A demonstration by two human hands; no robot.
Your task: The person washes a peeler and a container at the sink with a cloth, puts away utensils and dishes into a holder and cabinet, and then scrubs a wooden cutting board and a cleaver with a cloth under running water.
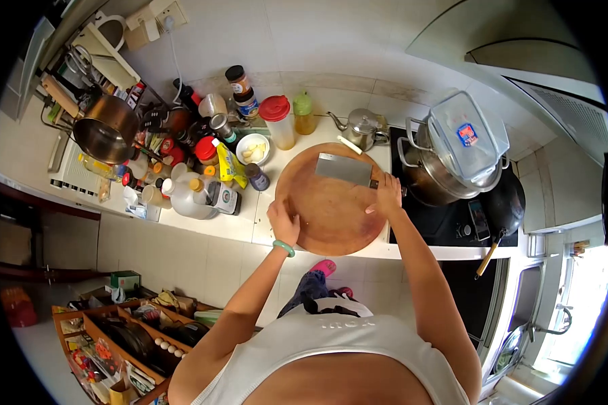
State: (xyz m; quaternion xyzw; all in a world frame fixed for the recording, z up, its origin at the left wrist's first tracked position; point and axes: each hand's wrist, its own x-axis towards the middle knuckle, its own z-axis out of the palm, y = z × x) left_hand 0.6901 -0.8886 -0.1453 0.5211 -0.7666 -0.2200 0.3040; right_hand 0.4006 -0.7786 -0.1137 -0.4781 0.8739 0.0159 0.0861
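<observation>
A round wooden cutting board [331,216] lies on the counter in front of me. On its upper part a cleaver [343,169] rests flat, blade to the left and handle to the right. My left hand [284,224], a green bangle at its wrist, is closed around the board's left edge. My right hand [386,197] is at the right edge, its thumb on the wood and its fingers across the cleaver's handle, which partly hides under them. A short white stick-like piece [349,144] lies at the board's far rim.
Left of the board stand a bowl of pale pieces [253,150], a red-lidded container [277,121], a yellow packet [228,163] and several bottles. A metal kettle [363,128] is behind. The stove at right bears a stacked steel pot [429,179] and a wok [505,202].
</observation>
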